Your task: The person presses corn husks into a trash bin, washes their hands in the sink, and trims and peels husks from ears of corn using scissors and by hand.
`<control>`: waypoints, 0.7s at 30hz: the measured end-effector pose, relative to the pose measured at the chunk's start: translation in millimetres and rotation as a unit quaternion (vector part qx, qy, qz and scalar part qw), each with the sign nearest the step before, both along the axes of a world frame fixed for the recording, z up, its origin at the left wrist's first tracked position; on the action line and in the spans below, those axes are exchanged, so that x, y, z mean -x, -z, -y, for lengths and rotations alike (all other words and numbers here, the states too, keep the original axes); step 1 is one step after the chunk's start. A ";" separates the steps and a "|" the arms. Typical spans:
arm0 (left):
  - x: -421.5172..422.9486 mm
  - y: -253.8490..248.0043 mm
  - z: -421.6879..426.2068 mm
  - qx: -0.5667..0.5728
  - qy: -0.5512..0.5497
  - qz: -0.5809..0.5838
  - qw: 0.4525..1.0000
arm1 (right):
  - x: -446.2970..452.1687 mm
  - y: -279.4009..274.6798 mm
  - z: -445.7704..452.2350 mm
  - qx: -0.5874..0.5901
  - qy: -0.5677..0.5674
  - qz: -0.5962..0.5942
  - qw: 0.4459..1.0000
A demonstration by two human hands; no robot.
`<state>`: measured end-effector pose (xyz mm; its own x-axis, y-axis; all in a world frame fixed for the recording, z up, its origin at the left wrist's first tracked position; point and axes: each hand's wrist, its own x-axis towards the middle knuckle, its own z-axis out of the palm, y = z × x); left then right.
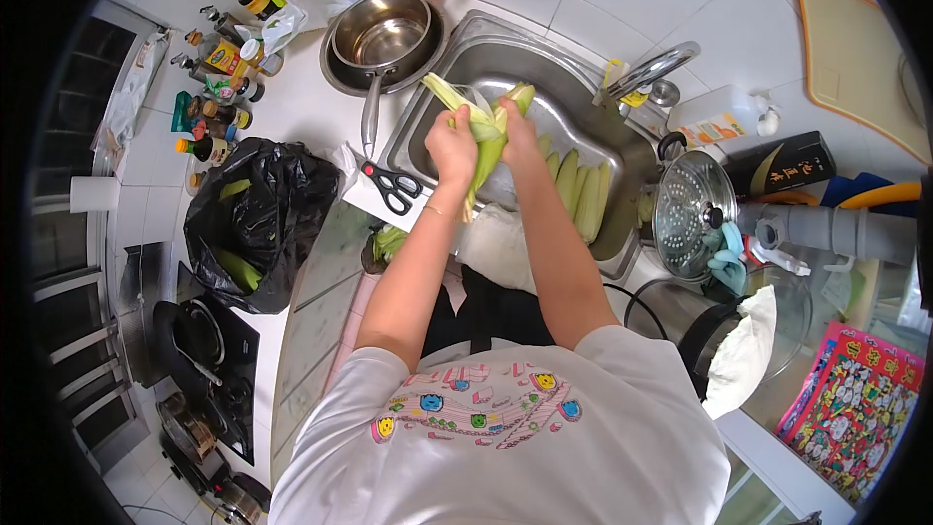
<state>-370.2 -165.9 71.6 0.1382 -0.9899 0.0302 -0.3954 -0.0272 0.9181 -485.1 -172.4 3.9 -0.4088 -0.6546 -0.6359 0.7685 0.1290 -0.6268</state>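
Observation:
An ear of corn [491,143] in its green husk is held over the near left edge of the sink [466,49]. Husk leaves stand apart at its top. My left hand [451,148] is closed around its left side, and my right hand [520,129] grips the upper right part. The fingers partly hide the ear, so I cannot tell how much husk each hand has. Several more ears of corn [589,196] lie in the sink, to the right of my right forearm. Black-handled scissors [397,189] rest on the counter left of my left forearm.
A black plastic bag [282,233] with green ears inside stands on the left counter. A steel pan [382,31] sits behind, its handle pointing toward me. The faucet [656,68] reaches over the sink; a glass lid [692,214] stands at right. Green husks [391,243] lie below the counter edge.

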 end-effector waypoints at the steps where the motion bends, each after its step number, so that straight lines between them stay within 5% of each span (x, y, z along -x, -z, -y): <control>1: -1.9 -0.2 -8.1 0.007 0.013 -0.005 1.000 | 1.3 5.3 0.6 -0.011 -0.002 0.010 1.000; 5: -6.8 28.5 -3.5 -0.048 0.016 -0.116 0.992 | 2.6 18.1 2.0 -0.055 0.002 0.008 0.998; 6: -5.5 31.0 1.4 -0.125 0.013 -0.343 0.931 | 1.4 14.3 -1.3 -0.048 -0.004 -0.009 0.999; 9: -11.2 31.0 15.5 -0.253 -0.022 -0.500 0.828 | -2.2 7.3 -5.3 -0.020 -0.021 -0.033 0.999; 17: 12.0 22.8 -12.0 -0.160 0.006 -0.349 0.923 | 4.4 7.5 -0.9 -0.086 -0.093 -0.052 0.991; 21: 7.6 28.6 -27.9 -0.094 0.042 -0.216 0.971 | 20.4 65.1 11.8 -0.127 -0.120 -0.118 0.978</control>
<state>-377.8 -138.0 43.0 0.0164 -0.9805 -0.1958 0.0183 -0.1955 0.9805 -505.5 -184.2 -61.2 -0.4178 -0.5826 -0.6971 0.5357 0.4617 -0.7070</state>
